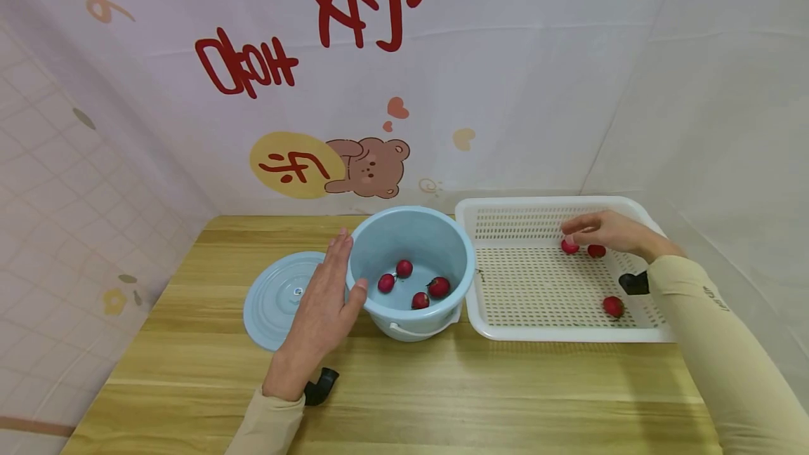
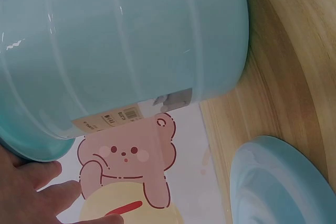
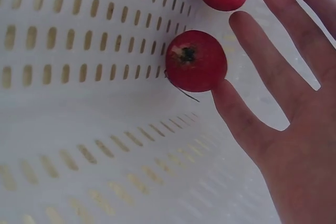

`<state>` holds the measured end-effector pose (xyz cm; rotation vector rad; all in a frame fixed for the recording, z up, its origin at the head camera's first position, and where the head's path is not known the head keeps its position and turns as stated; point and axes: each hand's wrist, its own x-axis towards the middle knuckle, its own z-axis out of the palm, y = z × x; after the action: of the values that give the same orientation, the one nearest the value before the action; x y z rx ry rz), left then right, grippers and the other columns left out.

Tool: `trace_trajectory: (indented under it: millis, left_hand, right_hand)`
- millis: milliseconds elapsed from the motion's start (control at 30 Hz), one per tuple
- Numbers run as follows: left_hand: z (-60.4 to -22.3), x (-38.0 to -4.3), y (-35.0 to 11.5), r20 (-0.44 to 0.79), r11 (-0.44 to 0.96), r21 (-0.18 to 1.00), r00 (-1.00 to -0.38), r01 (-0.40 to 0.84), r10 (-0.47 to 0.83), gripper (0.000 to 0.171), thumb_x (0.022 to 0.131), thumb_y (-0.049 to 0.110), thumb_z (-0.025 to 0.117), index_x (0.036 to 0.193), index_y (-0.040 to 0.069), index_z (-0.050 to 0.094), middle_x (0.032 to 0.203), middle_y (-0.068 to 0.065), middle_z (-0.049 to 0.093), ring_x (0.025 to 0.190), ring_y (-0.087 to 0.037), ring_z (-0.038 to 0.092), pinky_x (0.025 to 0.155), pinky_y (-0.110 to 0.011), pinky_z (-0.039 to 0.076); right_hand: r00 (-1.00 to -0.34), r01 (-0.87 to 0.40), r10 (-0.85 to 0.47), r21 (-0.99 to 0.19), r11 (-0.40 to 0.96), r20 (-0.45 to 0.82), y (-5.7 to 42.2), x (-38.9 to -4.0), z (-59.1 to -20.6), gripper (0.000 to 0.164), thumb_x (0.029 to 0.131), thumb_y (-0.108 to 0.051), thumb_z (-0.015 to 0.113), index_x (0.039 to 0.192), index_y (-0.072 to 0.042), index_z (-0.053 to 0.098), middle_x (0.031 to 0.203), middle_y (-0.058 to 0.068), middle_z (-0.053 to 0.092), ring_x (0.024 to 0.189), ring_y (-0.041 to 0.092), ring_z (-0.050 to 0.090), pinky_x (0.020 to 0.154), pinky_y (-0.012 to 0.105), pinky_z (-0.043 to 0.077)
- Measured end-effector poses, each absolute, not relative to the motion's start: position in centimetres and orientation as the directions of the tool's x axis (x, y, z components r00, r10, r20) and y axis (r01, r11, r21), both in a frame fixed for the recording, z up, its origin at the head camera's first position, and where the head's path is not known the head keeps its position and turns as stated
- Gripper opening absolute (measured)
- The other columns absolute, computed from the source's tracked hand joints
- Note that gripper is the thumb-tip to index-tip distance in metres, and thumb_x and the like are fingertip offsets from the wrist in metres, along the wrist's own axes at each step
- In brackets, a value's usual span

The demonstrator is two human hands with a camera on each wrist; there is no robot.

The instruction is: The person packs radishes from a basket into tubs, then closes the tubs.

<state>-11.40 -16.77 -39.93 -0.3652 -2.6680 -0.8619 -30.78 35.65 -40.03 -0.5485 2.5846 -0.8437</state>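
Here your right hand (image 1: 609, 232) hangs, fingers spread and gripping nothing, right by the red fruits (image 1: 570, 246) in the white basket (image 1: 569, 334), while your straight-fingered left hand (image 1: 321, 311) flanks the blue bucket (image 1: 411, 234), seemingly to steady it.

— How are the bucket (image 1: 411, 230) and lid (image 1: 268, 311) coloured?
— Both are done in pale blue, while the small fruits (image 1: 439, 287) are tinted deep red.
— And the basket (image 1: 569, 334)?
— It is white, patterned with slots (image 1: 537, 286). The table (image 1: 442, 392) is streaked with yellow-brown grain, the backdrop (image 1: 537, 90) printed with red characters (image 1: 393, 5).
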Motion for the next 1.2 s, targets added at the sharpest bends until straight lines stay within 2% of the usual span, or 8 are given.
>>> trace_trajectory:
  millis: [200, 433, 533, 767, 1033, 1200]
  left_hand:
    - [-40.1, -11.4, -16.8, 0.369, 0.788, 0.52, -0.918, 0.331, 0.143, 0.069, 0.107, 0.036, 0.047, 0.165, 0.009, 0.023, 0.173, -0.002, 0.017, 0.158, -0.025, 0.017, 0.119, -0.065, 0.026]
    - [-40.1, -11.4, -16.8, 0.373, 0.78, 0.528, -0.917, 0.335, 0.142, 0.07, 0.106, 0.037, 0.048, 0.165, 0.008, 0.024, 0.173, -0.001, 0.018, 0.158, -0.025, 0.017, 0.119, -0.066, 0.026]
    - [-40.1, -11.4, -16.8, 0.372, 0.781, 0.528, -0.918, 0.334, 0.141, 0.07, 0.106, 0.037, 0.048, 0.165, 0.008, 0.024, 0.173, -0.001, 0.018, 0.158, -0.025, 0.017, 0.119, -0.066, 0.026]
    - [-40.1, -11.5, -16.8, 0.37, 0.781, 0.529, -0.919, 0.331, 0.139, 0.069, 0.106, 0.036, 0.048, 0.165, 0.008, 0.024, 0.173, -0.001, 0.018, 0.158, -0.025, 0.017, 0.119, -0.065, 0.026]
    - [-40.2, -11.5, -16.8, 0.372, 0.782, 0.526, -0.917, 0.334, 0.142, 0.07, 0.106, 0.036, 0.048, 0.165, 0.008, 0.023, 0.173, -0.001, 0.018, 0.158, -0.026, 0.017, 0.119, -0.065, 0.026]
    - [-40.2, -11.5, -16.8, 0.379, 0.778, 0.529, -0.915, 0.338, 0.141, 0.07, 0.106, 0.035, 0.048, 0.165, 0.008, 0.024, 0.172, -0.002, 0.019, 0.158, -0.025, 0.018, 0.118, -0.066, 0.026]
  right_hand:
    - [-0.864, -0.239, -0.446, -0.589, 0.772, -0.235, 35.6, -31.0, -40.5, 0.05, 0.099, -0.031, 0.07, 0.138, -0.002, 0.065, 0.136, 0.019, 0.066, 0.122, 0.034, 0.061, 0.095, 0.041, 0.051]
    - [-0.853, -0.264, -0.464, -0.571, 0.777, -0.237, 35.7, -31.0, -40.8, 0.046, 0.098, -0.029, 0.071, 0.137, -0.004, 0.067, 0.138, 0.02, 0.064, 0.117, 0.026, 0.061, 0.085, 0.032, 0.052]
    - [-0.846, -0.279, -0.478, -0.569, 0.773, -0.235, 35.8, -31.1, -40.9, 0.044, 0.099, -0.026, 0.071, 0.135, -0.002, 0.067, 0.138, 0.023, 0.063, 0.116, 0.027, 0.06, 0.084, 0.033, 0.052]
    - [-0.833, -0.313, -0.504, -0.556, 0.77, -0.229, 35.9, -31.1, -41.0, 0.039, 0.098, -0.021, 0.071, 0.133, -0.002, 0.069, 0.139, 0.028, 0.06, 0.124, 0.042, 0.058, 0.09, 0.043, 0.051]
    - [-0.829, -0.316, -0.512, -0.569, 0.759, -0.223, 35.8, -31.2, -41.4, 0.039, 0.097, -0.019, 0.073, 0.131, 0.0, 0.07, 0.14, 0.031, 0.058, 0.129, 0.048, 0.053, 0.094, 0.043, 0.051]
    - [-0.825, -0.292, -0.507, -0.58, 0.76, -0.249, 36.0, -31.3, -41.7, 0.038, 0.096, -0.018, 0.074, 0.129, 0.0, 0.07, 0.139, 0.03, 0.059, 0.122, 0.041, 0.058, 0.089, 0.036, 0.052]
